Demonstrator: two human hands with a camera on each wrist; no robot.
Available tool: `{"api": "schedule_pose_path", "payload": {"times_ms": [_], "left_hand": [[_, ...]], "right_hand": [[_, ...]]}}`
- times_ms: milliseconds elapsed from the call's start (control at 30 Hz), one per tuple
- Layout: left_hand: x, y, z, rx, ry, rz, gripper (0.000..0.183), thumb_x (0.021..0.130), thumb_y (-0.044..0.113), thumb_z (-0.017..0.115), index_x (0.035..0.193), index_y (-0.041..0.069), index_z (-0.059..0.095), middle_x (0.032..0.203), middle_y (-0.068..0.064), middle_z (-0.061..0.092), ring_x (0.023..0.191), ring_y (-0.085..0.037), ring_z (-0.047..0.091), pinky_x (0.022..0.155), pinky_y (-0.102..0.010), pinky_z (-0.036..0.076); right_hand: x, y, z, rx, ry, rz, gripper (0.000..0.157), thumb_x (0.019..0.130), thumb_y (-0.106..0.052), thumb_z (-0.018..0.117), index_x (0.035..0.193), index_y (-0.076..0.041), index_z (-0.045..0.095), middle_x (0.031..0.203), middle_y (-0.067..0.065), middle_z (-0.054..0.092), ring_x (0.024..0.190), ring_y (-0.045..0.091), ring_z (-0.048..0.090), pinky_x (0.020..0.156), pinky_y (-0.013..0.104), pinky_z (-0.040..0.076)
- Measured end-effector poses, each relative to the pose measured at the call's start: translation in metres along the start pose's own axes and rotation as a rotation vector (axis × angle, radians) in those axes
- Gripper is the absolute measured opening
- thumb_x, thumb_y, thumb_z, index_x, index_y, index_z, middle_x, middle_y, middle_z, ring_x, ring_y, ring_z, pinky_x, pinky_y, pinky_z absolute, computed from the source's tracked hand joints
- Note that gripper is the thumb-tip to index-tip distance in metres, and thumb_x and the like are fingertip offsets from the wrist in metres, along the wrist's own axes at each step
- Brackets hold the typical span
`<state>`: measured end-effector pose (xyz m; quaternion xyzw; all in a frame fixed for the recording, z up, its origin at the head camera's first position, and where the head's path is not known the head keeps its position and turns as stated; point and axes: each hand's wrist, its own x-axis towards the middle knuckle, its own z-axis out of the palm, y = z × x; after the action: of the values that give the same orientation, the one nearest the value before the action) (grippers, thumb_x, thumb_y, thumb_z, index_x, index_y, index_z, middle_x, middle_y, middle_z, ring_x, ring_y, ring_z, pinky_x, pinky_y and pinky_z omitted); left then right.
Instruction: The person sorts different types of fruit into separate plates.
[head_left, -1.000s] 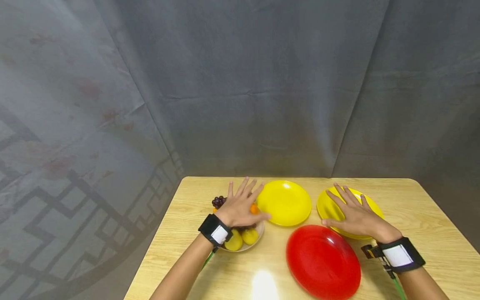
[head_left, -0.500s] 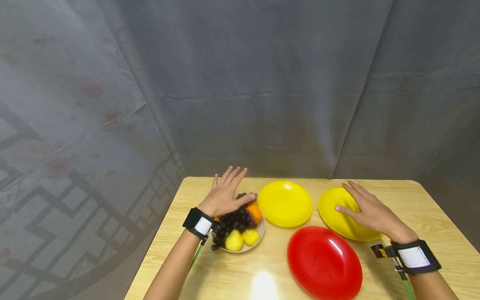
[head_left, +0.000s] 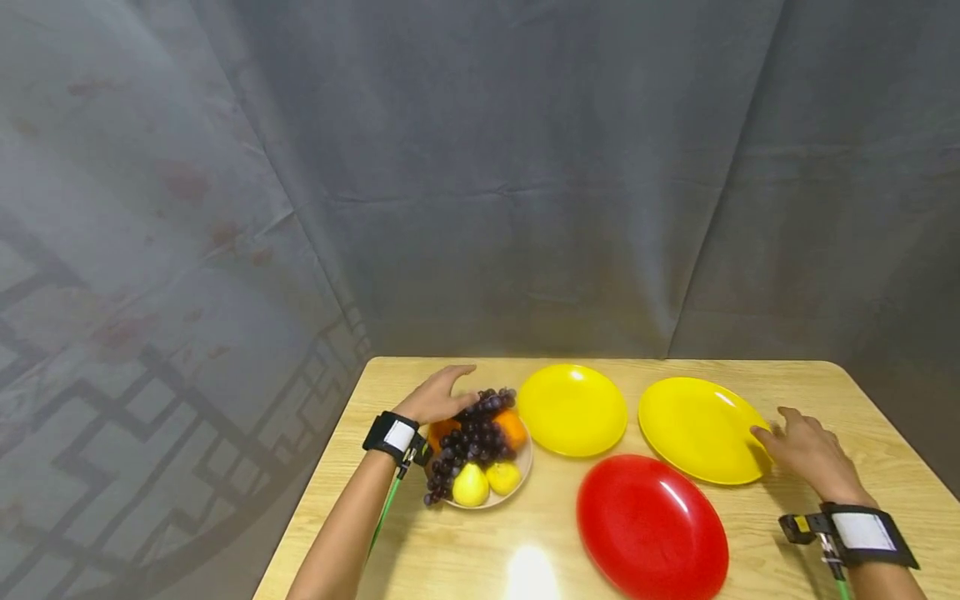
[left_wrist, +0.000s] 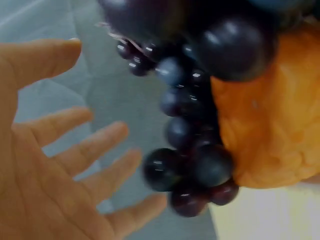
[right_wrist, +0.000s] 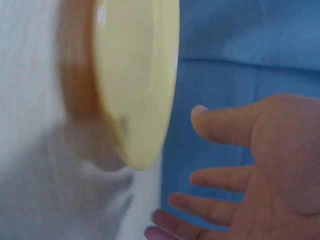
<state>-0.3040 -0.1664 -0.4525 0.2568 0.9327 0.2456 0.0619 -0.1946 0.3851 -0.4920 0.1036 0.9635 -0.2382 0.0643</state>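
In the head view my left hand (head_left: 437, 398) is at the upper left of a fruit plate (head_left: 527, 462), beside a bunch of dark grapes (head_left: 480, 437). The left wrist view shows its fingers (left_wrist: 102, 145) spread and apart from the grapes, holding nothing. Also on that plate lie a pear (head_left: 470, 486), a smaller yellow fruit (head_left: 503, 477) and orange fruits (head_left: 512, 428). At the right my right hand (head_left: 816, 454) is beside the rim of the right yellow plate (head_left: 701, 429). In the right wrist view its fingers (right_wrist: 215, 207) are extended and apart from the plate.
A second yellow plate (head_left: 572, 410) lies at the back middle of the wooden table (head_left: 555, 508). Nearer the front is a red plate (head_left: 652, 527). Grey cloth (head_left: 495, 183) hangs behind and to the left of the table.
My left hand has moved left and lowered from over the fruit to beside the grapes. My right hand has moved right, off the yellow plate to its outer rim. The plates stay put.
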Motion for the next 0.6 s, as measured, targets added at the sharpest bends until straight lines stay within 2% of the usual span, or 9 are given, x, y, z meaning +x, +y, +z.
{"api": "schedule_pose_path", "payload": {"times_ms": [100,200,300,433,533,600], "left_hand": [[0.007,-0.009,0.004,-0.078,-0.07,-0.012,0.056,0.094,0.03,0.059,0.145,0.013,0.043,0.145,-0.012,0.045,0.132,-0.029,0.039,0.107,-0.049,0.036],[0.013,-0.011,0.007,-0.128,-0.151,-0.032,0.058,0.091,0.027,0.061,0.144,0.013,0.043,0.143,-0.012,0.048,0.129,-0.03,0.043,0.104,-0.048,0.039],[0.017,-0.011,0.011,-0.124,-0.218,-0.057,0.061,0.088,0.027,0.064,0.144,0.014,0.044,0.141,-0.011,0.05,0.127,-0.029,0.046,0.103,-0.046,0.041],[0.019,-0.009,0.018,-0.099,-0.258,-0.094,0.061,0.084,0.031,0.066,0.14,0.015,0.049,0.138,-0.009,0.052,0.126,-0.027,0.046,0.106,-0.045,0.037],[0.019,-0.01,0.023,-0.08,-0.271,-0.133,0.064,0.083,0.039,0.067,0.139,0.016,0.05,0.139,-0.006,0.052,0.127,-0.024,0.045,0.107,-0.045,0.036],[0.019,-0.011,0.025,-0.063,-0.277,-0.154,0.066,0.082,0.046,0.067,0.139,0.016,0.051,0.138,-0.005,0.053,0.125,-0.022,0.047,0.106,-0.043,0.037]], "right_hand": [[0.004,0.01,0.004,0.05,-0.047,-0.021,0.092,0.098,-0.048,0.046,0.134,0.03,0.012,0.128,0.053,0.027,0.113,0.065,0.031,0.089,0.073,0.036],[0.007,0.015,0.01,0.096,-0.066,-0.03,0.088,0.099,-0.041,0.046,0.133,0.031,0.009,0.126,0.053,0.03,0.111,0.062,0.036,0.091,0.069,0.037],[0.008,0.017,0.014,0.147,-0.089,-0.005,0.085,0.099,-0.036,0.046,0.135,0.03,0.005,0.124,0.052,0.029,0.107,0.058,0.04,0.091,0.067,0.039],[0.007,0.018,0.02,0.19,-0.088,-0.003,0.079,0.096,-0.026,0.048,0.135,0.03,0.007,0.115,0.048,0.037,0.09,0.042,0.052,0.076,0.05,0.052],[0.005,0.019,0.025,0.203,-0.067,-0.021,0.072,0.094,-0.019,0.049,0.133,0.029,0.012,0.104,0.041,0.045,0.078,0.03,0.055,0.062,0.036,0.052],[0.004,0.019,0.027,0.214,-0.057,-0.028,0.07,0.093,-0.017,0.05,0.132,0.029,0.014,0.101,0.039,0.046,0.077,0.029,0.055,0.06,0.034,0.052]]}}
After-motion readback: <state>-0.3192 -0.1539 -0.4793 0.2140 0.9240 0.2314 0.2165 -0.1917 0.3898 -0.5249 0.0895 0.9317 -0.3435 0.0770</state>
